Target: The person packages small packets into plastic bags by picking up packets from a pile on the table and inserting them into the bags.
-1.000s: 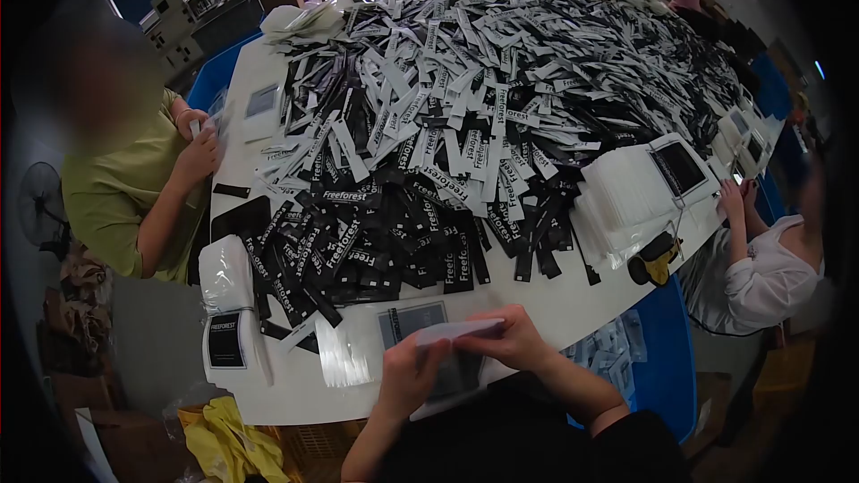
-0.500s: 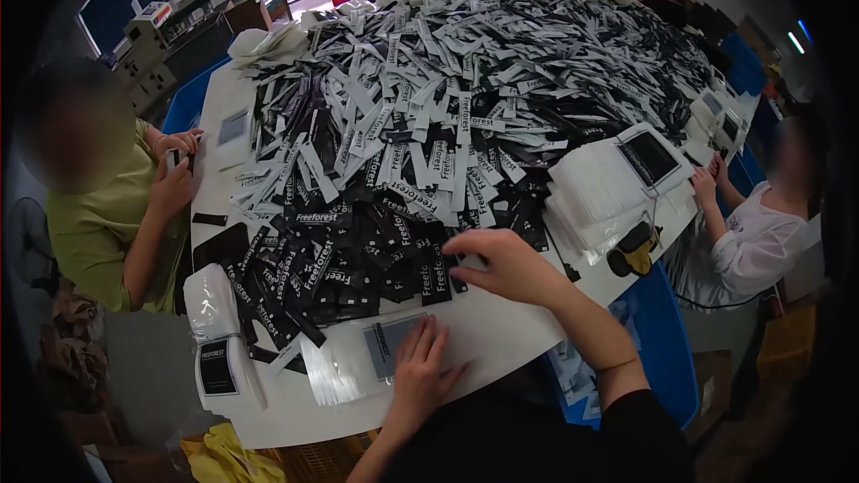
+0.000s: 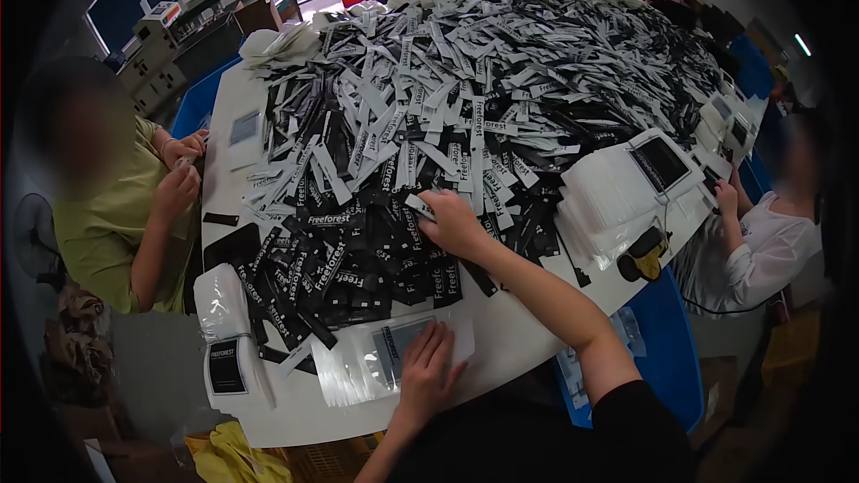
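Note:
My left hand (image 3: 429,365) lies flat, fingers extended, on a clear plastic bag (image 3: 344,374) with a dark printed panel. The bag rests on the near edge of the white table. Over the near part of the heap, my right hand (image 3: 455,222) pinches the end of a white strip packet (image 3: 417,206); its fingertips are partly hidden. Below and left of that hand lie black strip packets (image 3: 380,255) lettered "Freeforest". Beyond them rises a large heap of white and black strip packets (image 3: 479,116).
Stacks of clear bags stand at the left (image 3: 224,313) and right (image 3: 604,188). A black-and-yellow object (image 3: 644,255) sits by the right stack. One blue bin (image 3: 667,340) is below the table edge. People work at both sides, a green sleeve left, a white sleeve right.
My right hand has moved forward and left, from beside the black packets onto the heap. My left hand stays on the bag. The view has shifted slightly.

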Available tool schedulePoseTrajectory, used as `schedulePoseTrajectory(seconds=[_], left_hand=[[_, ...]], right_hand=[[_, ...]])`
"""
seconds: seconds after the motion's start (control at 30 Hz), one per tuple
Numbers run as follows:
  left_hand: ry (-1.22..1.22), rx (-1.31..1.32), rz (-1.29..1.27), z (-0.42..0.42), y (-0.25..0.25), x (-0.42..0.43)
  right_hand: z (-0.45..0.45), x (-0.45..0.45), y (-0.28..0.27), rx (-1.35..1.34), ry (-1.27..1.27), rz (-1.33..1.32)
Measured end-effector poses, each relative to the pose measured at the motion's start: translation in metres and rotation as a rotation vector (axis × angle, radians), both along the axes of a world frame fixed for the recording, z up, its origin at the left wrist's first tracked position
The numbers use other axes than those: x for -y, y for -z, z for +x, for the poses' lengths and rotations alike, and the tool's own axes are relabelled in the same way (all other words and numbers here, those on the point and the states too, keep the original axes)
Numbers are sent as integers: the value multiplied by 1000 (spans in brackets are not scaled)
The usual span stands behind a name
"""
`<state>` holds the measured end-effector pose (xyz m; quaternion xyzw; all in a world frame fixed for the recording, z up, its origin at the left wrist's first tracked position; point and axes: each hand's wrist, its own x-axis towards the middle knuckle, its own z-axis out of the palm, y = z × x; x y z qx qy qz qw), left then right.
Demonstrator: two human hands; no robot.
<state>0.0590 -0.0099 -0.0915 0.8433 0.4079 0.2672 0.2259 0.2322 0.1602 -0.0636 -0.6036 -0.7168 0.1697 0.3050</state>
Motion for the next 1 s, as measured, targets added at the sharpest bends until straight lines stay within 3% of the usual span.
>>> schedulePoseTrajectory(seconds=[0.1,0.17,0.2,0.37,0.5,0.6,0.67,0.7,0.8,0.9,1.0], left_hand=[[-107,212,14,-4,4,0],[-296,284,-456,-14,-2,7],[-300,284,-458,-16,-7,5],[-373,440,-506,-15,-33,-7],[-286,389,-260,-12,-40,-7],[-189,65,-458,-10,-60,4],[-143,-33,-473,-9,-58,8],[-92,-123,-484,-9,-57,7],[-79,-47,-601,-11,-50,5],[-127,89,-667,-11,-47,2],[-156,326,-803,-8,-47,3]], right_hand=[[12,9,-8,-557,-9,9],[14,33,-17,-916,24,-76],[17,50,-27,-1030,42,-130],[21,131,-3,-1104,143,173],[26,167,9,-927,216,51],[23,188,22,-702,209,282],[15,185,21,-662,199,203],[12,183,27,-777,172,149],[4,185,26,-904,236,183],[11,176,38,-622,294,25],[8,179,33,-711,299,-53]])
